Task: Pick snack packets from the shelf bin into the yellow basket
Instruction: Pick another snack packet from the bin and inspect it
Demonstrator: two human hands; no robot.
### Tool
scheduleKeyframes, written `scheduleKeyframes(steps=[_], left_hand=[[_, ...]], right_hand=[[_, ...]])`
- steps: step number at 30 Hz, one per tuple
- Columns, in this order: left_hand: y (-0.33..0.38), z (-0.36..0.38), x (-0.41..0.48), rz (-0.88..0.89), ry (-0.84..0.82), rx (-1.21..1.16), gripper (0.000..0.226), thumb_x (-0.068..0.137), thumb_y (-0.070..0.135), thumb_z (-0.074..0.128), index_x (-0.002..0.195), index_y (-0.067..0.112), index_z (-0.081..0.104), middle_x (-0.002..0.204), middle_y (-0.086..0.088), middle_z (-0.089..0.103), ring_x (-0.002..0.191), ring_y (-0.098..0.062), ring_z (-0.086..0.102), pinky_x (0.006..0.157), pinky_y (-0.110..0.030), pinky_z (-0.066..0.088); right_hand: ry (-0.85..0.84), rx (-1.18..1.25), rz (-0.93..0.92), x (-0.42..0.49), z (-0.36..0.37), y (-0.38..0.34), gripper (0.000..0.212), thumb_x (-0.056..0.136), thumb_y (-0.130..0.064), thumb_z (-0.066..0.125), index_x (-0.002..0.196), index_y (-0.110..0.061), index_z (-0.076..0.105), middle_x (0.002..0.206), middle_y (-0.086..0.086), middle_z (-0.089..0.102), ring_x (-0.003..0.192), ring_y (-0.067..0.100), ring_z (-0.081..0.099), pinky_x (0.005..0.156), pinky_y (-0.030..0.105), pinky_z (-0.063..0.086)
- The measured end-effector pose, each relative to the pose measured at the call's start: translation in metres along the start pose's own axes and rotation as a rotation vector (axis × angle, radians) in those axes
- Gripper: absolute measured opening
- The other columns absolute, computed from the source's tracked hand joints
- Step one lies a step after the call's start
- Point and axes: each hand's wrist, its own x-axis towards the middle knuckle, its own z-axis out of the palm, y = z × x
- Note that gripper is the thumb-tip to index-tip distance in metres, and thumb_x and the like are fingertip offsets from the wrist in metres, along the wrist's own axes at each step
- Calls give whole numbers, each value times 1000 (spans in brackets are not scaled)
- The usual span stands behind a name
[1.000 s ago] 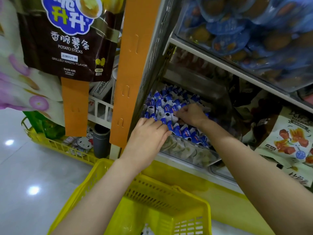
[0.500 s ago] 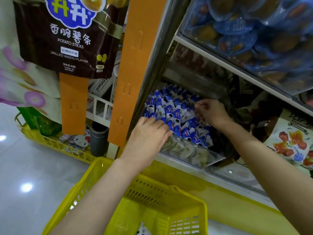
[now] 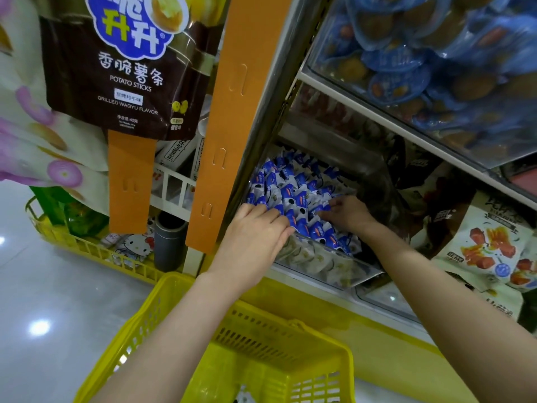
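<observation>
A clear plastic shelf bin (image 3: 334, 267) holds several small blue-and-white snack packets (image 3: 293, 184). My left hand (image 3: 255, 239) lies palm down on the packets at the bin's front left corner, fingers fairly straight. My right hand (image 3: 350, 213) is on the pile's right side, knuckles up, with fingers curled down around packets; the fingertips are hidden among them. The yellow basket (image 3: 261, 318) stands below the bin, under my forearms. A white packet (image 3: 244, 398) shows in its bottom.
An orange shelf upright (image 3: 229, 117) stands just left of the bin. A shelf with blue packs (image 3: 421, 68) overhangs it. Bagged snacks (image 3: 491, 245) lie to the right. A brown potato-stick bag (image 3: 128, 68) hangs at the left, above a low yellow rack (image 3: 87, 248).
My right hand has come forward and left from the back right of the pile and dug its fingers into the packets. My left hand has stayed in place.
</observation>
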Motion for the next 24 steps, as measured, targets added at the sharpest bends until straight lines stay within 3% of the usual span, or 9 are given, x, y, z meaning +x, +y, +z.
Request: scheduleKeyframes(steps=[3, 11, 19, 24], left_hand=[[0, 0, 0, -2, -6, 7, 34, 92, 30, 37, 86, 15, 67, 81, 0, 68, 79, -20, 61, 79, -36, 44], [2, -1, 0, -4, 10, 6, 28, 91, 28, 43, 83, 15, 67, 78, 0, 67, 76, -21, 61, 75, -36, 45], [3, -3, 0, -14, -5, 0, 25, 91, 26, 46, 83, 15, 67, 78, 0, 67, 75, -21, 59, 74, -36, 43], [3, -4, 0, -16, -34, 2, 31, 94, 28, 39, 88, 14, 66, 83, -2, 67, 81, -23, 58, 78, -36, 38]], right_hand=[[78, 0, -84, -3, 5, -1, 59, 80, -34, 70, 130, -11, 47, 128, 11, 54, 113, 25, 54, 88, 32, 45], [147, -33, -189, -6, 0, -5, 20, 83, -27, 68, 95, -13, 60, 109, 7, 61, 94, 17, 55, 78, 28, 43], [251, -161, -342, -18, 3, -16, 8, 86, -13, 63, 88, -11, 70, 95, 2, 68, 78, 8, 56, 72, 25, 46], [264, -90, -280, -24, -5, -26, 14, 89, -6, 51, 90, -3, 65, 89, 13, 68, 82, 25, 64, 77, 38, 53]])
